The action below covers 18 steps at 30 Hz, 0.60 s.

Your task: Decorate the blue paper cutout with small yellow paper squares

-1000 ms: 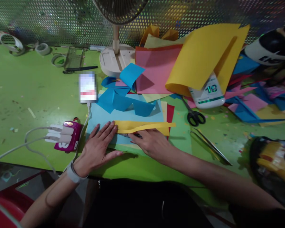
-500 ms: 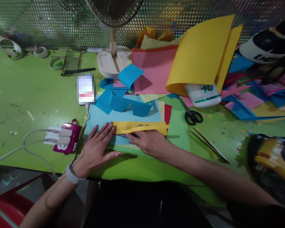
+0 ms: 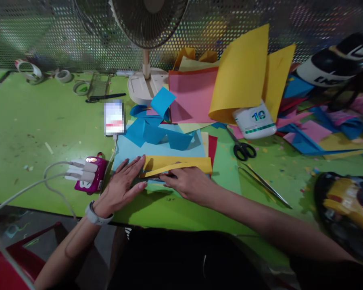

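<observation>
Yellow strip (image 3: 181, 163) shifted left, left fingers (image 3: 135, 166) flat together touching it, right fingers (image 3: 174, 182) pinching dark tool (image 3: 168, 176), scissors (image 3: 244, 150) nearby.

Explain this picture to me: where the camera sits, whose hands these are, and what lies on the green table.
The camera sits on a person's head, looking down at their own bare hands; there is no machine. The left hand lies flat and open, fingertips at a yellow paper strip over a light blue sheet. The right hand covers a thin dark tool, too blurred to name. On the green table: scissors, a phone, a fan's base, a white bottle.
</observation>
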Motion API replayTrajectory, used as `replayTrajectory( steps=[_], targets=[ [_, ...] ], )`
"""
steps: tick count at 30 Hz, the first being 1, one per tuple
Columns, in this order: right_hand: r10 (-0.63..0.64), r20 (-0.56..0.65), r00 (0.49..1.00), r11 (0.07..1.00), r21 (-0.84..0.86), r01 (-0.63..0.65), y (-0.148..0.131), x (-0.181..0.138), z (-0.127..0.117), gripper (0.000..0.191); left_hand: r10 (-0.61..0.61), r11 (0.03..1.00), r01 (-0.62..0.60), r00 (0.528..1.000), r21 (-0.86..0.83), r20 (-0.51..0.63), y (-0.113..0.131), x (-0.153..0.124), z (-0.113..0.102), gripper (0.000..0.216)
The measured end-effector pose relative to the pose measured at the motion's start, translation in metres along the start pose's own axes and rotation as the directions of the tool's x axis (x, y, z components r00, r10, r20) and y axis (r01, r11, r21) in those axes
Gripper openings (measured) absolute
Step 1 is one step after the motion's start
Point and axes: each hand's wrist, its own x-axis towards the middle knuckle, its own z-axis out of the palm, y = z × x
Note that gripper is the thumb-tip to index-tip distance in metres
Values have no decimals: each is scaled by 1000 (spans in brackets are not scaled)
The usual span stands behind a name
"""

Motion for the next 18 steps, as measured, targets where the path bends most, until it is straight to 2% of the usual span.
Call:
replayTrajectory(
  steps=[4, 7, 10, 15, 18],
  targets=[
    [9, -28, 1000, 1000, -9, -10, 1, -2, 1, 30, -18, 998, 22, 998, 66, -57, 3, 3, 6, 59],
    [10, -68, 998, 1000, -27, -12, -2, -1, 0, 29, 23, 994, -9, 991, 107, -130, 5, 6, 13, 43],
    [-1, -76, 997, 999, -53, -3, -5, 0, -5, 28, 76, 994, -62, 982, 89, -174, 3, 8, 15, 32],
    [-4, -61, 998, 996, -92, -2, -3, -11, -15, 27, 145, 989, -139, 972, 45, -184, -1, 9, 7, 36],
    [58, -90, 994, 990, -119, -69, 6, -30, -17, 26, 116, 992, -122, 969, -14, -216, 1, 11, 2, 32]
  ],
)
